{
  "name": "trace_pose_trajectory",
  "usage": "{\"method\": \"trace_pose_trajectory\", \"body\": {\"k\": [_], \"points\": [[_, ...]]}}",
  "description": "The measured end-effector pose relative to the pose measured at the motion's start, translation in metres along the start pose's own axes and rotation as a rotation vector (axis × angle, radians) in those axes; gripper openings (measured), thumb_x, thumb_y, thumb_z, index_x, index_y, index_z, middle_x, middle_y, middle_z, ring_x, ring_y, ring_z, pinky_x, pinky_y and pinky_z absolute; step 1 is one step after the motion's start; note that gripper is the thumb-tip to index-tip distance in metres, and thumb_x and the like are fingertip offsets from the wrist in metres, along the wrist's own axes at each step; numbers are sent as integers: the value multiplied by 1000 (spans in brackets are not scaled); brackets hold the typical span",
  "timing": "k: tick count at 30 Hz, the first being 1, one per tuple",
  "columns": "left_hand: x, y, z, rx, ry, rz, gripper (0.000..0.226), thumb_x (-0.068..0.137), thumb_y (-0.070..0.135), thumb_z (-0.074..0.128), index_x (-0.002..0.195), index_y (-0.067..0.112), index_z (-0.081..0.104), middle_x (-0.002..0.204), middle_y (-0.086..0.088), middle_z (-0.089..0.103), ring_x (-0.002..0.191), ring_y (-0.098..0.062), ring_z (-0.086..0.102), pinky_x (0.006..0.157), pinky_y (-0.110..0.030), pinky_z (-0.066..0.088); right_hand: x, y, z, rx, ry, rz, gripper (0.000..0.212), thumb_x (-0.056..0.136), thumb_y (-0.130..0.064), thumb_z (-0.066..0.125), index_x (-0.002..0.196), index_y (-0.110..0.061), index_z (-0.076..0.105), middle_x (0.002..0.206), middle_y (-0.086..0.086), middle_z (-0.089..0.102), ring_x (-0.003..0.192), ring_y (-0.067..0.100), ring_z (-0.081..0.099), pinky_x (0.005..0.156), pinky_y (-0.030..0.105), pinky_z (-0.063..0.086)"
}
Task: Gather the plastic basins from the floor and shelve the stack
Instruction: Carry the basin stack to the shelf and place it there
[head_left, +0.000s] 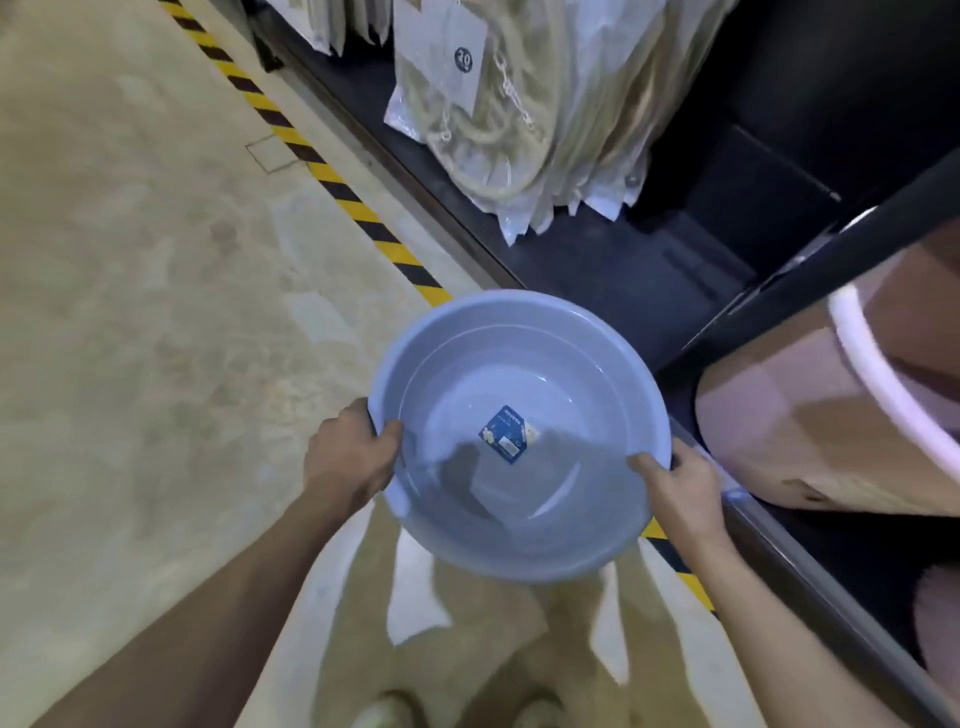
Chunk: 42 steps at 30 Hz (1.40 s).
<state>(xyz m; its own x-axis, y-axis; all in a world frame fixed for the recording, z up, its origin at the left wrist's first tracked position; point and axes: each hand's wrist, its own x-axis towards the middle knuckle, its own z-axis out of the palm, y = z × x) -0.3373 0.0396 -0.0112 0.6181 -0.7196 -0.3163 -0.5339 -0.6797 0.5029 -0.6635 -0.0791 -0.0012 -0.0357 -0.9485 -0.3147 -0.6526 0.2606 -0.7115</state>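
Note:
A round light-blue plastic basin (519, 364) is held in the air in front of me, above the floor and beside the dark shelf. A blue label lies inside on its bottom. Whether more basins are nested beneath it I cannot tell. My left hand (349, 457) grips the rim on the left side, thumb inside. My right hand (675, 491) grips the rim on the right side, thumb over the edge.
A low black shelf (597, 260) runs along the right, behind yellow-black floor tape (358, 208). Bagged pale hoses (519, 104) stand on it. Pink basins with a white rim (805, 415) sit at right under a black shelf bar. Bare concrete floor (130, 286) spreads to the left.

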Motion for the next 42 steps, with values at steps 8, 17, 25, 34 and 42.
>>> {"method": "trace_pose_trajectory", "body": {"k": [8, 17, 25, 34, 42], "points": [[32, -25, 58, -15, 29, -7, 36, 71, 46, 42, 78, 15, 57, 72, -6, 58, 65, -28, 51, 58, -33, 35, 32, 51, 44, 49, 26, 25, 26, 66, -36, 63, 86, -21, 73, 79, -3, 76, 82, 26, 70, 72, 44, 60], [57, -50, 77, 108, 45, 72, 28, 78, 45, 47, 72, 18, 49, 66, -3, 55, 56, -17, 45, 55, -33, 35, 52, 75, 76, 42, -4, -45, 18, 71, -34, 65, 83, -22, 70, 78, -6, 73, 78, 16, 66, 59, 31, 46], [67, -57, 87, 220, 50, 108, 32, 86, 41, 54, 69, 14, 52, 63, -6, 59, 58, -25, 52, 53, -32, 37, 60, 69, 77, -91, -16, -73, 17, 75, -34, 64, 86, -22, 69, 86, 0, 72, 89, 26, 63, 77, 39, 53], [67, -61, 93, 202, 29, 124, 32, 90, 44, 55, 77, 14, 49, 75, -9, 57, 70, -34, 55, 61, -37, 42, 69, 74, 79, -196, -47, -87, 24, 76, -35, 67, 94, -20, 63, 103, 9, 65, 93, 32, 61, 83, 48, 55], [62, -57, 97, -171, -58, 82, 27, 89, 28, 58, 113, 20, 51, 89, -5, 64, 68, -23, 67, 44, -24, 50, 66, 79, 88, -35, -112, -24, 36, 79, -33, 59, 114, -33, 58, 97, -14, 63, 103, 28, 59, 84, 42, 51]]}}
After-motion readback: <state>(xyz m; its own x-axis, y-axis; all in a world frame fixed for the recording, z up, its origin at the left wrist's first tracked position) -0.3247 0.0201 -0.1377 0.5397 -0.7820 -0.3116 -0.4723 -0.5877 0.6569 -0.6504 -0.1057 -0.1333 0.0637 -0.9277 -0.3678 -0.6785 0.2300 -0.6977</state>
